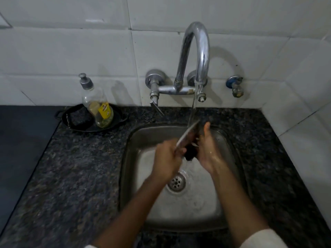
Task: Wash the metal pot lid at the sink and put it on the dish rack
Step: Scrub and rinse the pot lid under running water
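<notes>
- Left hand (165, 154) is pinching the tilted metal pot lid (187, 134) at its seven o'clock rim.
- Right hand (206, 149) is pressing a dark scrubber (190, 153) against it.
- Lid is looking stiff, light, wet-slippery; rim grip is seeming safest.

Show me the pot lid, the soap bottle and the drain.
pot lid (186, 136), head view, on its tilted metal edge
soap bottle (97, 106), head view, on its clear body
drain (176, 182), head view, on the strainer's middle

Lid (186, 134): you hold thin, shiny metal.
Sink (136, 176): dull, wet brushed steel.
Tap (198, 51): glossy chrome.
Counter (71, 176): speckled polished stone.
Far-left bottle (97, 104): clear plastic.
Wall tiles (71, 51): glossy white.
</notes>
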